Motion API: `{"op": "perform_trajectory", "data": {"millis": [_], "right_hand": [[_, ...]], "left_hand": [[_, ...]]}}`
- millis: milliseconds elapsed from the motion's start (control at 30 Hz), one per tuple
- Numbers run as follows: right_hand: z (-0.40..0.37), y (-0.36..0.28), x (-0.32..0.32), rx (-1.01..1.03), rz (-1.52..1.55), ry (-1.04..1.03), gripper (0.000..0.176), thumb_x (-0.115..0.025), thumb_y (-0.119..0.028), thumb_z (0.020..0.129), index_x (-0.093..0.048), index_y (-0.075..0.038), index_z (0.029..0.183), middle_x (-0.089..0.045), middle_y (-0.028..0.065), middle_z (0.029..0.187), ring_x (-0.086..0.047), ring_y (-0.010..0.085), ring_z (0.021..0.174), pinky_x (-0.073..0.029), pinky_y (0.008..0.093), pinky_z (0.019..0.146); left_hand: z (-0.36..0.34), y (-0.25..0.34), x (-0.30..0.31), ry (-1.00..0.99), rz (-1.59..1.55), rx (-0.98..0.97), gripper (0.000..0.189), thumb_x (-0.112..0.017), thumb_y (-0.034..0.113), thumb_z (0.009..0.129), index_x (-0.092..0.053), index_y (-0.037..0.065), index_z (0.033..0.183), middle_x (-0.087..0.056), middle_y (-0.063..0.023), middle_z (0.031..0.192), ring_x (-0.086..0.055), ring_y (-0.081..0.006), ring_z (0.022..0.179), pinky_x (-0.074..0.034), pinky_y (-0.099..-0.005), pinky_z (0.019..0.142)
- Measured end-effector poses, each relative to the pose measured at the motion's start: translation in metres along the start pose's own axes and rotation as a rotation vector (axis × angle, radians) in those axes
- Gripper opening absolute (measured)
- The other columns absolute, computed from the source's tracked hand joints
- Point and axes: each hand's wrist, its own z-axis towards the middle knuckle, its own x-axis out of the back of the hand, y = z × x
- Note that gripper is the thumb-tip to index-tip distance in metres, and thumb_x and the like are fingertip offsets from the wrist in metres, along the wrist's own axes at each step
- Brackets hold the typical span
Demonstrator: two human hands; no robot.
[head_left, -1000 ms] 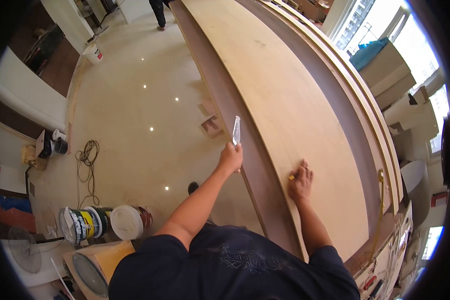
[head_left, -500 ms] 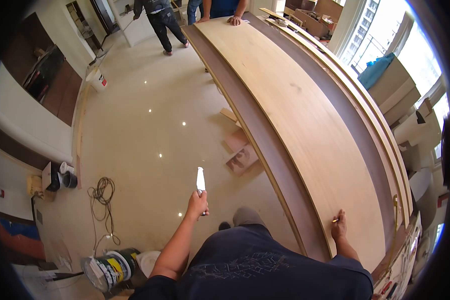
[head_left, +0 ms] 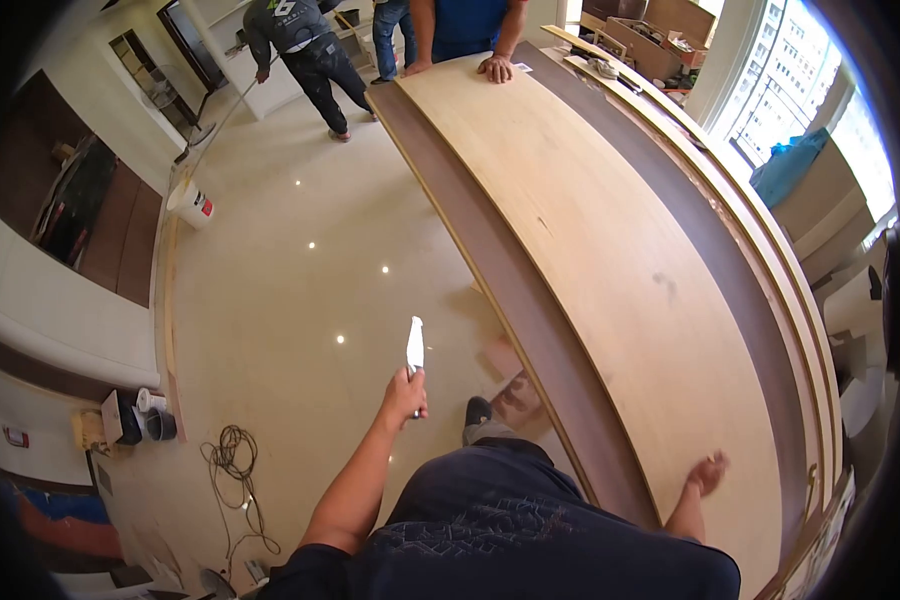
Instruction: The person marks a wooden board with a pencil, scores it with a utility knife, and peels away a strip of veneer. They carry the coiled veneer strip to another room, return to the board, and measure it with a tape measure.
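My left hand (head_left: 403,394) is closed around the handle of a knife-shaped tool. Its bright, washed-out blade (head_left: 415,342) points away from me over the floor. Above the near end of a long, light wood panel (head_left: 610,250), my right hand (head_left: 708,474) is curled and blurred by motion. Something small and pale seems to be in its fingers, but I cannot make it out. The panel lies on a wider brown board (head_left: 530,300). At the far end, another person's hand (head_left: 495,68) rests flat on the panel.
A person in dark trousers (head_left: 325,80) stands at the far left with a long pole. White bucket (head_left: 190,203) and coiled cable (head_left: 232,470) are on the tiled floor (head_left: 270,320) to the left. Long strips (head_left: 730,165) lie along the board's right side, by the window.
My right hand has shifted slightly right and toward me over the panel and is now blurred. The view has tilted and turned somewhat. My left hand keeps hold of the knife-shaped tool.
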Motion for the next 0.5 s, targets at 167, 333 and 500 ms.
{"op": "perform_trajectory", "data": {"millis": [167, 333, 500], "right_hand": [[-0.008, -0.342, -0.047, 0.257, 1.029, -0.396, 0.034, -0.061, -0.008, 0.094, -0.058, -0.002, 0.127, -0.054, 0.0048, 0.089, -0.054, 0.0134, 0.085, -0.047, 0.0261, 0.08], [-0.066, -0.615, -0.004, 0.822, 0.58, -0.499, 0.031, -0.064, -0.031, 0.092, -0.054, -0.006, 0.107, -0.048, 0.0137, 0.146, -0.038, 0.0317, 0.139, -0.024, 0.047, 0.116], [-0.105, -0.744, -0.029, 0.749, 0.458, -0.499, 0.043, -0.058, -0.034, 0.095, -0.051, -0.001, 0.122, -0.043, 0.0152, 0.149, -0.032, 0.0323, 0.143, -0.019, 0.05, 0.117]], "left_hand": [[0.097, 0.133, 0.016, 0.015, -0.091, -0.108, 0.027, -0.047, 0.029, 0.1, -0.045, 0.001, 0.1, -0.052, -0.0069, 0.064, -0.052, -0.015, 0.045, -0.047, -0.0325, 0.038], [0.215, 0.246, 0.028, 0.002, -0.036, -0.18, 0.027, -0.046, 0.03, 0.101, -0.044, 0.003, 0.102, -0.05, -0.0055, 0.067, -0.05, -0.0135, 0.049, -0.047, -0.031, 0.04], [0.363, 0.343, 0.038, 0.031, 0.009, -0.212, 0.027, -0.045, 0.029, 0.101, -0.044, 0.002, 0.101, -0.051, -0.0065, 0.067, -0.051, -0.0147, 0.048, -0.046, -0.0313, 0.04]]}}
